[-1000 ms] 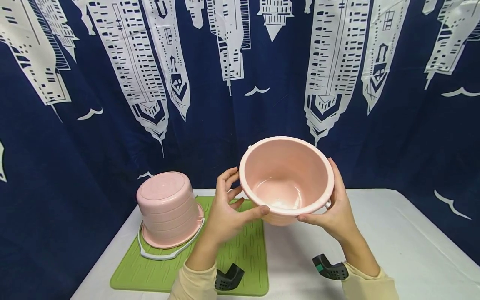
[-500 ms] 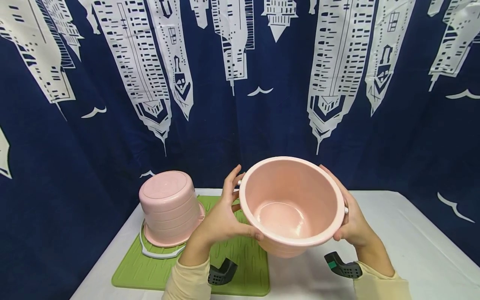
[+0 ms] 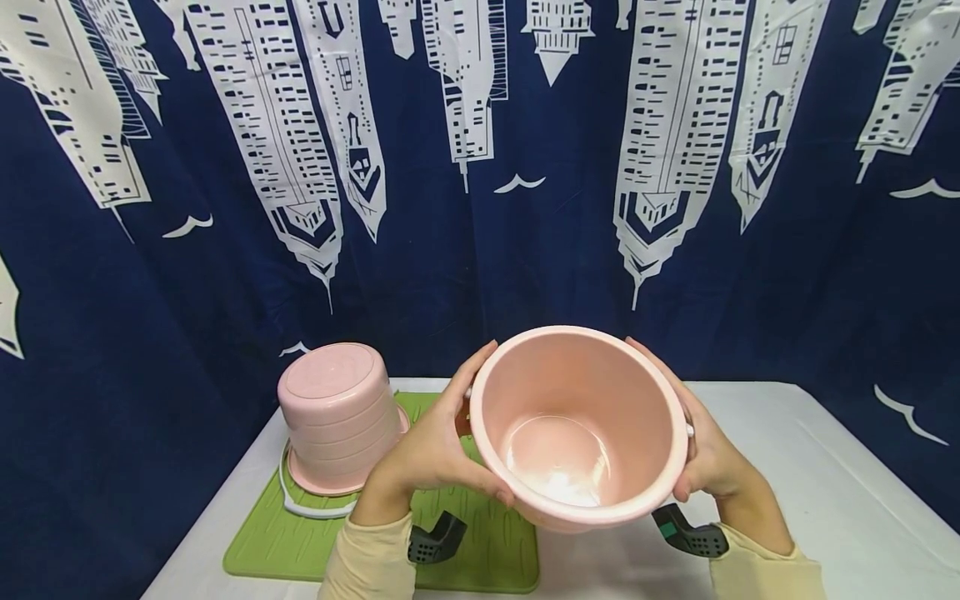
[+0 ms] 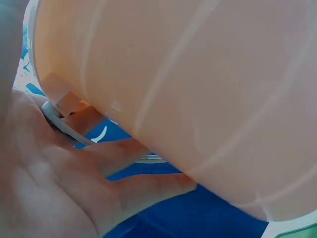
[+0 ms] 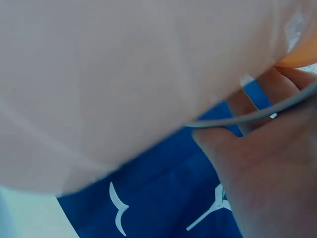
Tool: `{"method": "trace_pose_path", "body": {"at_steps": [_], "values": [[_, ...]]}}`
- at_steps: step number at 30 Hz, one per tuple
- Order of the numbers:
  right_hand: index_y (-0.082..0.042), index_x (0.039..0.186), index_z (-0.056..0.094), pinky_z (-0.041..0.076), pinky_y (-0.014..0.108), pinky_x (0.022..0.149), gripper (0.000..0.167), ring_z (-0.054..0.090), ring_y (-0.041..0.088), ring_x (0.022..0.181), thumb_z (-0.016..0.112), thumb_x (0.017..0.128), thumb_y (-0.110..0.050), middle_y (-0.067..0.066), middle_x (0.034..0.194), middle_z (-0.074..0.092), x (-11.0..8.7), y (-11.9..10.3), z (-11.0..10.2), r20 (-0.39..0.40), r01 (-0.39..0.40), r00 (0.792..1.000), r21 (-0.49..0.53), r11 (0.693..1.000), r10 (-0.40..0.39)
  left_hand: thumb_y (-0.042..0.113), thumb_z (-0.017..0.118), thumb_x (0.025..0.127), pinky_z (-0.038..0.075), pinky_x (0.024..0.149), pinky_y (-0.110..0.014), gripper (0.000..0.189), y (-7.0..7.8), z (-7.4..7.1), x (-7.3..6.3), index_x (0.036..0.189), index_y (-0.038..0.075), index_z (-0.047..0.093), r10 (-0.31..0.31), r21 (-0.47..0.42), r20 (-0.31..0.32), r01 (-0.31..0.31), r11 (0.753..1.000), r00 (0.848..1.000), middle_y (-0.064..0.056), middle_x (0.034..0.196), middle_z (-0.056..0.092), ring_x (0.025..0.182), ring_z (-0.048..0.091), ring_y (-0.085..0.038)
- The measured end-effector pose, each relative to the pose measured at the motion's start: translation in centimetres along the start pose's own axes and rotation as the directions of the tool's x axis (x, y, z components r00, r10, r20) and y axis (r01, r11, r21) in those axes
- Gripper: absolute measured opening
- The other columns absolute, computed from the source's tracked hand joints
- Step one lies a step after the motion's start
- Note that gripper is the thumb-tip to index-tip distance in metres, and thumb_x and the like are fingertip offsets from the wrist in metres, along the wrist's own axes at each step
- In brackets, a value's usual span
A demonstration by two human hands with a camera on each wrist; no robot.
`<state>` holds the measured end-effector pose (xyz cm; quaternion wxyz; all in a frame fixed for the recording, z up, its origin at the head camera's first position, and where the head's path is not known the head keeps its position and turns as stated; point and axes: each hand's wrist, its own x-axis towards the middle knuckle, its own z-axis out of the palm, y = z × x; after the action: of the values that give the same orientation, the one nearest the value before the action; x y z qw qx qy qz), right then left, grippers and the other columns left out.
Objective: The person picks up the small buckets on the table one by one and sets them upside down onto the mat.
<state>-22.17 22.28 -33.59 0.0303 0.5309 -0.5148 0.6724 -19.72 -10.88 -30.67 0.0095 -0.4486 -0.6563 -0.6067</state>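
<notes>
A pink bucket (image 3: pixel 581 383) is held up over the table, its open mouth tilted towards me and its inside bare. My left hand (image 3: pixel 438 446) grips its left side, with the thumb at the lower rim and the fingers behind the wall. On the opposite side my right hand (image 3: pixel 712 446) holds it by the rim and outer wall. In the left wrist view the fingertips press against the ribbed bucket wall (image 4: pixel 198 99). The right wrist view has a thin grey handle (image 5: pixel 247 119) running between the bucket and my right hand.
Another pink bucket (image 3: pixel 333 417) stands upside down on a green mat (image 3: pixel 277 550) at the left, its pale handle (image 3: pixel 318 510) lying around the rim. The mat lies on a white table (image 3: pixel 825 483). A dark blue curtain (image 3: pixel 525 242) with white building prints hangs behind.
The held bucket has come down and nearer, and it looks larger. My right hand has shifted outward around its side. The upside-down bucket has stayed put.
</notes>
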Motion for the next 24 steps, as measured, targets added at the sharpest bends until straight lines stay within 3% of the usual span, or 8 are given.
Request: {"method": "trace_pose_path", "body": {"at_steps": [3, 10, 17, 20, 24], "values": [[0.003, 0.159, 0.007, 0.047, 0.036, 0.101, 0.133, 0.038, 0.029, 0.138, 0.094, 0.068, -0.04, 0.021, 0.162, 0.023, -0.2, -0.3, -0.1, -0.004, -0.039, 0.999, -0.023, 0.999, 0.039, -0.002, 0.098, 0.053, 0.047, 0.096, -0.059, 0.141, 0.2, 0.1, 0.0, 0.163, 0.02, 0.013, 0.004, 0.031, -0.032, -0.003, 1.0, 0.999, -0.017, 0.154, 0.037, 0.121, 0.053, -0.046], [-0.001, 0.16, 0.008, 0.05, 0.041, 0.097, 0.127, 0.036, 0.025, 0.141, 0.093, 0.072, -0.033, 0.016, 0.165, 0.017, -0.4, -0.8, -0.1, -0.008, -0.104, 0.995, -0.038, 0.994, 0.104, 0.03, 0.103, 0.055, 0.047, 0.097, -0.059, 0.135, 0.7, 0.0, -0.2, 0.162, 0.023, 0.021, 0.02, 0.086, -0.1, -0.011, 0.996, 0.995, -0.014, 0.152, 0.043, 0.12, 0.055, -0.048], [-0.001, 0.16, 0.001, 0.045, 0.036, 0.104, 0.138, 0.034, 0.029, 0.141, 0.094, 0.066, -0.04, 0.021, 0.164, 0.016, 0.0, -0.4, 0.4, 0.023, -0.056, 0.998, -0.053, 0.997, 0.057, 0.038, 0.101, 0.056, 0.045, 0.097, -0.062, 0.135, 1.0, 0.2, -0.1, 0.162, 0.019, 0.02, 0.023, 0.091, -0.122, -0.012, 0.996, 0.992, -0.01, 0.155, 0.041, 0.121, 0.055, -0.048], [-0.001, 0.16, 0.004, 0.044, 0.035, 0.104, 0.136, 0.036, 0.028, 0.14, 0.096, 0.067, -0.036, 0.021, 0.163, 0.019, 0.2, -0.3, 0.5, -0.005, -0.046, 0.999, -0.05, 0.998, 0.046, 0.051, 0.097, 0.057, 0.045, 0.097, -0.063, 0.135, 1.0, 0.4, -0.1, 0.162, 0.019, 0.018, 0.028, 0.101, -0.133, -0.014, 0.995, 0.991, -0.009, 0.156, 0.037, 0.12, 0.055, -0.049], [0.003, 0.159, 0.005, 0.043, 0.036, 0.105, 0.129, 0.035, 0.03, 0.14, 0.093, 0.072, -0.034, 0.023, 0.162, 0.02, 0.4, 0.4, 0.4, -0.017, 0.012, 1.0, -0.002, 1.0, -0.012, 0.058, 0.094, 0.057, 0.045, 0.098, -0.063, 0.134, 1.1, 0.7, 0.1, 0.162, 0.023, 0.019, 0.036, 0.116, -0.159, -0.018, 0.993, 0.987, -0.016, 0.15, 0.039, 0.118, 0.054, -0.05]]}}
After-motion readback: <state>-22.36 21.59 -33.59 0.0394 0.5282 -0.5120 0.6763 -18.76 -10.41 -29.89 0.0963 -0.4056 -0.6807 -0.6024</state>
